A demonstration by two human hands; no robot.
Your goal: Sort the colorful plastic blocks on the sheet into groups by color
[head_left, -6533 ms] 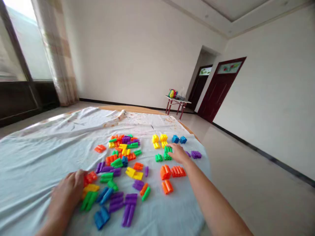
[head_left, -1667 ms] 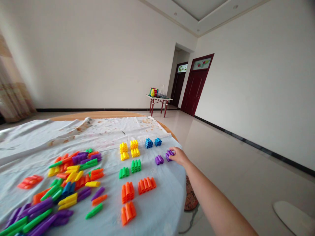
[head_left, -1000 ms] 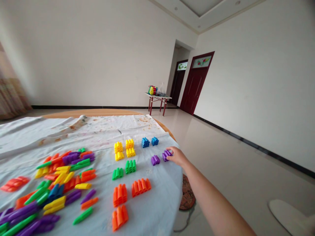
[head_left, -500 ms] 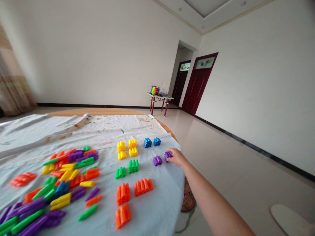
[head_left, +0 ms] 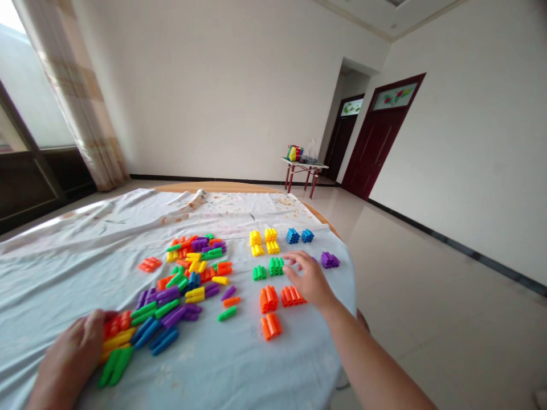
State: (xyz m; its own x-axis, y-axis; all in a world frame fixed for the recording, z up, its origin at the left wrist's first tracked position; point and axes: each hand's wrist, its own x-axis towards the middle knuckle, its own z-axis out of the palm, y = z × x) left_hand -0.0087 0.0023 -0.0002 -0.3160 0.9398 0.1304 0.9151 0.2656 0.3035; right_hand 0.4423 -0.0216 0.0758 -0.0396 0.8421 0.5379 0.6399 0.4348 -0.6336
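My left hand (head_left: 70, 356) is at the near left end of a loose pile of coloured plastic tubes (head_left: 168, 293), its fingers closed around some joined orange tubes (head_left: 117, 324); the fingertips are partly hidden. Yellow tubes (head_left: 117, 340) and green tubes (head_left: 116, 365) lie beside it. My right hand (head_left: 310, 279), fingers apart and holding nothing, hovers by a green block (head_left: 276, 266) and partly hides a purple block behind it. Another purple block (head_left: 330, 259) sits to its right. Orange blocks (head_left: 269, 299) stand nearer me, with yellow blocks (head_left: 265, 242) and blue blocks (head_left: 299, 236) farther back.
A pale, wrinkled cloth (head_left: 213, 364) covers the round wooden table, whose bare edge (head_left: 213, 186) shows at the back. A small side table (head_left: 305, 165) with bags stands by the doorway. Curtains (head_left: 92, 114) hang at the left.
My right hand has left the purple block at the table's right edge and moved back toward the green block, empty. My left hand has come into view at the pile. The view has turned left.
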